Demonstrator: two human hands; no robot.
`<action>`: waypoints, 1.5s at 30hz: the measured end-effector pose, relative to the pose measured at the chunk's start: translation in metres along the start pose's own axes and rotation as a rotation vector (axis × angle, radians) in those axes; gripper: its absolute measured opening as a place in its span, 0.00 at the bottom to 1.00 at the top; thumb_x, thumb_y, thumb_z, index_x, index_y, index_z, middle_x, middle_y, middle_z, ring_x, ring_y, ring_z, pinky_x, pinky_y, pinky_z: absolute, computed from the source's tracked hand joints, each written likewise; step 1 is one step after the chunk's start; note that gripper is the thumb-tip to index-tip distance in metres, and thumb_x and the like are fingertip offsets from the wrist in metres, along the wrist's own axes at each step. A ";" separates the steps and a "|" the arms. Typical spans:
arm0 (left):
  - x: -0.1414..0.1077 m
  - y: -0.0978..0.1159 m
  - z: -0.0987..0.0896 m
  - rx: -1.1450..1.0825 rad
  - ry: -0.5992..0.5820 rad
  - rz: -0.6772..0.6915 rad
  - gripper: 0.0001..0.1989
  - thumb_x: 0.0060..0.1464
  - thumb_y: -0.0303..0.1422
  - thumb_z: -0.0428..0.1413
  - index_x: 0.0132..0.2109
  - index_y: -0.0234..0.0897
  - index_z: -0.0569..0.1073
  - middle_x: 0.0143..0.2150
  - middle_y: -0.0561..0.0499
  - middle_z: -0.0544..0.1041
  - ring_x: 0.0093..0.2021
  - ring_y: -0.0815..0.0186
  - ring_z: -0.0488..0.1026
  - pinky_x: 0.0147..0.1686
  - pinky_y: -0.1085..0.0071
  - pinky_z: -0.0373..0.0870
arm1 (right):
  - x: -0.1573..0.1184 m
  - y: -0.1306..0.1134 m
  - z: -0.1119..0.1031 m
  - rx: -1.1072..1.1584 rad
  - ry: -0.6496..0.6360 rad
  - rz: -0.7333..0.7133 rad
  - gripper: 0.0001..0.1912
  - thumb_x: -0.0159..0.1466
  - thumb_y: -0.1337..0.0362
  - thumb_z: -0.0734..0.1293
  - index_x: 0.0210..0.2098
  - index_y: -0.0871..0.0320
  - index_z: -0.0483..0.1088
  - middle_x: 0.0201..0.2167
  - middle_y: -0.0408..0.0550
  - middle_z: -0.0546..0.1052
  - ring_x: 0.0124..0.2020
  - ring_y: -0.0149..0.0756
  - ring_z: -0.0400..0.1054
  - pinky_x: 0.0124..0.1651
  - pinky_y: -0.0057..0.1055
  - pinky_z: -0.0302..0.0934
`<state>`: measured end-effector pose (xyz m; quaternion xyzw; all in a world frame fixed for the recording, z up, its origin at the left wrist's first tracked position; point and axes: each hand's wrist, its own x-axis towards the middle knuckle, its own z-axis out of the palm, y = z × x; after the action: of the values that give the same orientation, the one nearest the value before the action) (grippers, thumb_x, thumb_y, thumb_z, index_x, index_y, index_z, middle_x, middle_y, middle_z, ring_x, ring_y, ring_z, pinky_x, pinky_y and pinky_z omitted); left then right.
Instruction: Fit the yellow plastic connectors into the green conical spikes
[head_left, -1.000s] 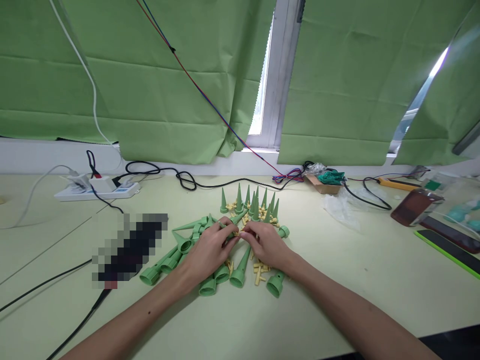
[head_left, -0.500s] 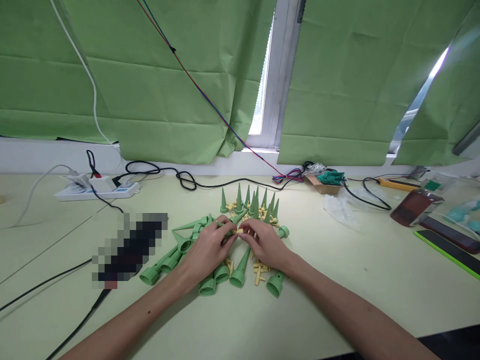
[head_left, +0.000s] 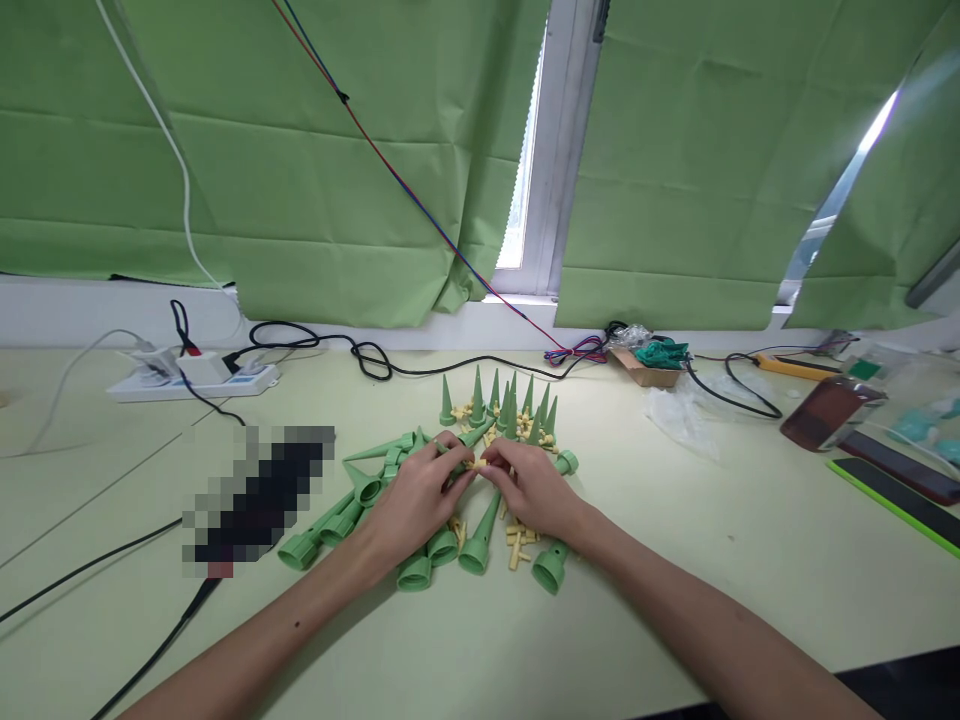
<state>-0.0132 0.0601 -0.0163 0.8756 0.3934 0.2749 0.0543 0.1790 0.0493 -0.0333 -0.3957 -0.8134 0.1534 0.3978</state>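
Observation:
My left hand point(head_left: 427, 490) is closed round a green plastic watering spike, mostly hidden by the fingers. My right hand point(head_left: 534, 485) pinches a small cream-yellow T-shaped valve point(head_left: 478, 464) at the fingertips, close against the left fingers. Whether the two pieces are joined I cannot tell. Under and around both hands lie loose green watering spikes point(head_left: 474, 555) with wide hollow ends. More yellow T-shaped valves point(head_left: 517, 552) lie below my right hand. Behind the hands, several spikes point(head_left: 478, 400) stand point up with yellow valves at their bases.
A white power strip point(head_left: 195, 380) sits at the back left, with a black cable point(head_left: 465, 362) running along the wall. A pixelated dark object point(head_left: 262, 500) lies left of the spikes. To the right are a small cardboard box point(head_left: 649, 370), a reddish-brown bottle point(head_left: 832, 412) and a green-edged phone-like slab point(head_left: 900, 505).
Both hands stay in nearly the same place. The right fingertips have shifted very slightly at the yellow valve; the spikes on the table have not moved.

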 end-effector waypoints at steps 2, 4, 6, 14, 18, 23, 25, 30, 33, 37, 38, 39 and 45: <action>0.000 0.000 0.000 0.000 0.001 0.004 0.09 0.65 0.33 0.48 0.43 0.38 0.71 0.42 0.50 0.70 0.28 0.70 0.68 0.29 0.73 0.64 | 0.000 0.000 0.000 -0.013 -0.003 0.006 0.05 0.69 0.67 0.60 0.35 0.56 0.63 0.28 0.43 0.72 0.29 0.33 0.66 0.33 0.28 0.57; 0.000 0.000 0.001 -0.004 0.002 0.009 0.09 0.65 0.33 0.47 0.43 0.38 0.71 0.42 0.50 0.70 0.28 0.70 0.68 0.28 0.73 0.64 | 0.000 -0.001 0.000 -0.034 -0.001 0.009 0.06 0.69 0.66 0.60 0.34 0.56 0.63 0.27 0.42 0.71 0.29 0.33 0.65 0.32 0.27 0.55; 0.000 0.000 0.000 -0.010 0.002 0.013 0.09 0.65 0.33 0.47 0.43 0.38 0.71 0.41 0.50 0.70 0.28 0.70 0.69 0.28 0.73 0.64 | 0.000 -0.001 -0.001 -0.055 -0.003 0.010 0.08 0.69 0.66 0.60 0.32 0.56 0.62 0.26 0.42 0.70 0.28 0.32 0.64 0.32 0.27 0.54; 0.001 0.001 -0.001 -0.017 -0.007 0.016 0.10 0.65 0.33 0.47 0.42 0.38 0.72 0.42 0.49 0.71 0.28 0.70 0.69 0.27 0.73 0.64 | 0.000 0.000 0.000 -0.076 -0.010 0.007 0.10 0.70 0.65 0.60 0.30 0.56 0.62 0.25 0.41 0.68 0.26 0.32 0.63 0.30 0.27 0.53; 0.001 0.002 -0.001 -0.007 -0.002 0.001 0.09 0.65 0.33 0.47 0.43 0.38 0.72 0.43 0.49 0.71 0.29 0.69 0.69 0.29 0.72 0.64 | 0.000 -0.001 0.001 -0.029 0.013 -0.007 0.06 0.69 0.65 0.61 0.35 0.56 0.66 0.28 0.43 0.72 0.29 0.33 0.65 0.33 0.28 0.57; 0.001 0.003 -0.002 -0.014 0.010 -0.003 0.10 0.64 0.33 0.47 0.44 0.38 0.72 0.44 0.49 0.71 0.29 0.69 0.69 0.29 0.72 0.65 | 0.000 -0.001 0.001 0.026 0.001 -0.026 0.04 0.69 0.66 0.61 0.42 0.56 0.66 0.32 0.45 0.74 0.33 0.34 0.68 0.37 0.28 0.60; 0.001 0.003 -0.002 -0.009 0.016 0.006 0.10 0.64 0.33 0.47 0.43 0.38 0.72 0.43 0.49 0.71 0.29 0.69 0.69 0.29 0.72 0.65 | 0.000 0.000 0.001 0.024 -0.002 -0.028 0.03 0.69 0.66 0.60 0.40 0.56 0.66 0.32 0.45 0.73 0.33 0.34 0.68 0.37 0.29 0.60; 0.000 0.002 -0.001 0.001 0.013 0.002 0.10 0.64 0.32 0.47 0.43 0.39 0.72 0.42 0.49 0.71 0.29 0.69 0.70 0.28 0.73 0.65 | 0.000 0.000 0.000 0.001 -0.010 -0.020 0.04 0.69 0.67 0.60 0.37 0.56 0.64 0.30 0.44 0.73 0.31 0.34 0.67 0.35 0.28 0.59; -0.001 0.002 -0.001 0.000 0.018 0.002 0.09 0.63 0.32 0.48 0.43 0.39 0.72 0.43 0.49 0.71 0.29 0.69 0.70 0.27 0.73 0.65 | 0.000 -0.001 0.000 -0.022 -0.013 -0.011 0.05 0.69 0.67 0.60 0.36 0.55 0.64 0.29 0.44 0.72 0.30 0.34 0.66 0.34 0.28 0.58; -0.001 0.002 -0.001 -0.007 0.016 -0.006 0.09 0.64 0.33 0.48 0.43 0.38 0.73 0.43 0.49 0.71 0.29 0.69 0.70 0.28 0.73 0.65 | 0.000 -0.001 -0.001 -0.046 -0.017 0.004 0.05 0.70 0.66 0.60 0.36 0.56 0.64 0.28 0.43 0.72 0.29 0.34 0.66 0.32 0.28 0.56; -0.001 0.003 -0.001 -0.011 0.013 -0.009 0.10 0.64 0.33 0.48 0.43 0.38 0.73 0.43 0.49 0.71 0.29 0.69 0.70 0.27 0.73 0.65 | 0.000 0.000 -0.001 -0.051 -0.019 0.007 0.05 0.70 0.66 0.60 0.36 0.56 0.65 0.27 0.43 0.72 0.28 0.33 0.65 0.32 0.28 0.56; -0.001 0.003 -0.001 -0.014 0.012 -0.011 0.10 0.64 0.33 0.48 0.43 0.38 0.73 0.43 0.49 0.71 0.29 0.69 0.70 0.27 0.73 0.65 | 0.000 0.000 -0.001 -0.056 -0.020 0.010 0.05 0.70 0.65 0.60 0.36 0.56 0.65 0.27 0.42 0.72 0.28 0.33 0.65 0.32 0.28 0.55; -0.001 0.002 -0.001 -0.008 0.011 -0.011 0.10 0.64 0.35 0.47 0.42 0.38 0.73 0.42 0.49 0.71 0.28 0.69 0.69 0.28 0.72 0.66 | -0.001 0.002 0.000 -0.088 -0.020 0.018 0.08 0.70 0.64 0.60 0.33 0.56 0.64 0.25 0.41 0.70 0.26 0.32 0.64 0.31 0.27 0.53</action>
<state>-0.0125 0.0581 -0.0154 0.8718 0.3972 0.2810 0.0572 0.1803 0.0501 -0.0349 -0.4184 -0.8199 0.1247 0.3702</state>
